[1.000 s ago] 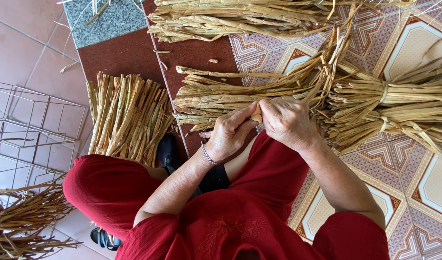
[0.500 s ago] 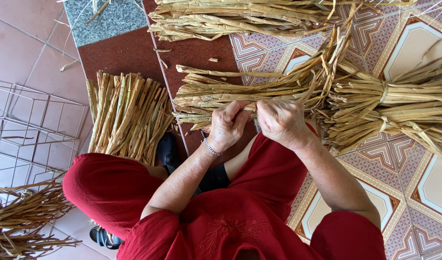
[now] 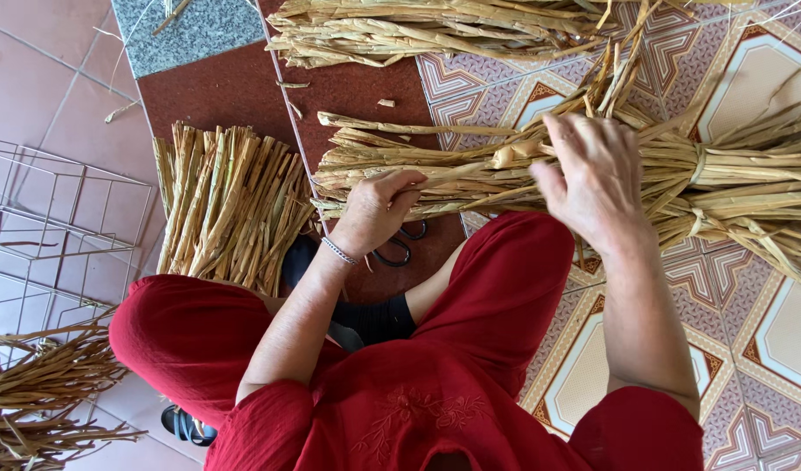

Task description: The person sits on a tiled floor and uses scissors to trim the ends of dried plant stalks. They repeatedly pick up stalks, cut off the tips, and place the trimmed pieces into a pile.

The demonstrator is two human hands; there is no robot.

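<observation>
Bundle of long, flat, pale straw-coloured dried plant stalks [image 3: 470, 179] lies across the seated person's lap edge and the floor, its cut ends pointing left over a dark red-brown floor strip [image 3: 217, 87] and its far part running right onto the patterned floor tiles [image 3: 767, 331]. The left hand [image 3: 376, 209], wearing a thin beaded bracelet, is closed around the near stalks close to their cut ends. The right hand [image 3: 592, 179] is lifted with fingers spread and pinches a few stalks further along; how firm that pinch is cannot be told. The stalks look dry, light and fairly stiff along their length, yet flat and ribbon-like, so they likely bend and split rather than snap, and loose ones probably slide out unless the bundle is gripped around its middle or near a tie. Their colour runs from cream to golden tan, with frayed, ragged tips. Just under the left hand lie black-handled scissors [image 3: 400, 249] on the floor. To the left stands a shorter sheaf of trimmed tan stalks [image 3: 230, 201], beside a white wire rack [image 3: 60, 227]. Another tied sheaf of the same dried stalks [image 3: 749, 187] lies at right.
</observation>
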